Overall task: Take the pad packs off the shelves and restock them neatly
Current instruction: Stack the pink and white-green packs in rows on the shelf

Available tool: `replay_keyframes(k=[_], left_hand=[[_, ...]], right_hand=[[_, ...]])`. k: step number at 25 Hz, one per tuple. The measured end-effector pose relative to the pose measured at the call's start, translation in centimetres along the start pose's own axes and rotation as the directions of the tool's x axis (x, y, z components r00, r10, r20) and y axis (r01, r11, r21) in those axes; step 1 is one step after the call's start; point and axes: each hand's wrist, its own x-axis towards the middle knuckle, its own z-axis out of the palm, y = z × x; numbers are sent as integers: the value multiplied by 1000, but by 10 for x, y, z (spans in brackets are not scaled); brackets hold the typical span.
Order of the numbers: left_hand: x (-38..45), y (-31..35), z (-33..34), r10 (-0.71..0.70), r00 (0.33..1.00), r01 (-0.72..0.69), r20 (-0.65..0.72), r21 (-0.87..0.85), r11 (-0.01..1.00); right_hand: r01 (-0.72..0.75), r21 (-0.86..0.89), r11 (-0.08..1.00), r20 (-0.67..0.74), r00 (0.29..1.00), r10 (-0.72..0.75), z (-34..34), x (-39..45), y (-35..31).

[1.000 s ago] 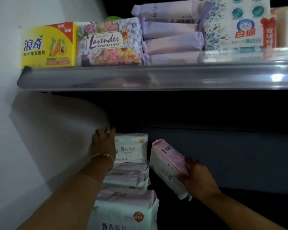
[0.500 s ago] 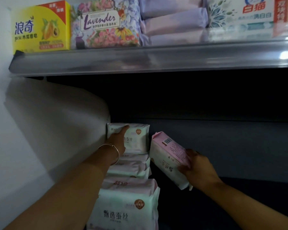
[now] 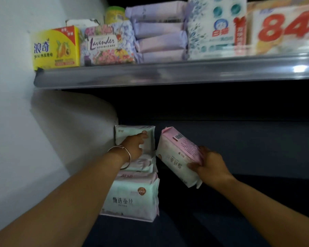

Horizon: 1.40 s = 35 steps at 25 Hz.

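I work on the lower shelf (image 3: 257, 148), in its left corner by the white wall (image 3: 43, 139). My left hand (image 3: 134, 148) rests with loosely spread fingers on the face of the rear green pack (image 3: 146, 138), which stands upright at the back of a row of packs; I cannot tell if the thumb grips its edge. In front of it lie more packs, and the front green pack (image 3: 132, 196) stands nearest to me. My right hand (image 3: 210, 166) holds the pink pack (image 3: 178, 157) by its lower end, fingers and thumb curled around it; the pack is tilted, in the air, just beside the row and not touching it. I judge that one row is already set, while the pink pack is not yet placed. The shelf to the right is dark and shows no packs, so much restocking seems left. The upper shelf (image 3: 168, 75) carries purple packs (image 3: 159, 32) and soap boxes.
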Motion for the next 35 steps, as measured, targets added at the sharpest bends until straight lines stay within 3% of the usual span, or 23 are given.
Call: replay_keyframes(k=[6, 10, 16, 23, 27, 31, 35], left_hand=[[-64, 64, -16, -2, 1000, 3, 9, -163, 987], [-116, 81, -30, -27, 1000, 22, -7, -367, 930], [-174, 57, -38, -235, 969, 233, 72, -572, 787], [-200, 16, -47, -348, 936, 336, 61, -455, 825], [-200, -24, -43, -509, 858, 481, -70, -242, 843], [-195, -53, -21, -605, 795, 580, -53, -225, 783], [-200, -52, -5, -613, 790, 586, -3, -292, 756]], right_hand=[[79, 99, 992, 20, 996, -82, -52, -52, -25], [109, 223, 969, 92, 987, -132, -69, -92, -48], [68, 347, 935, 155, 979, -129, -49, -135, -71], [106, 234, 966, 200, 967, -155, 2, -135, -99], [167, 153, 974, 187, 963, -194, 52, -120, -116], [226, 71, 972, 175, 956, -235, 107, -115, -115], [252, -42, 967, 99, 964, -247, 122, -118, -108]])
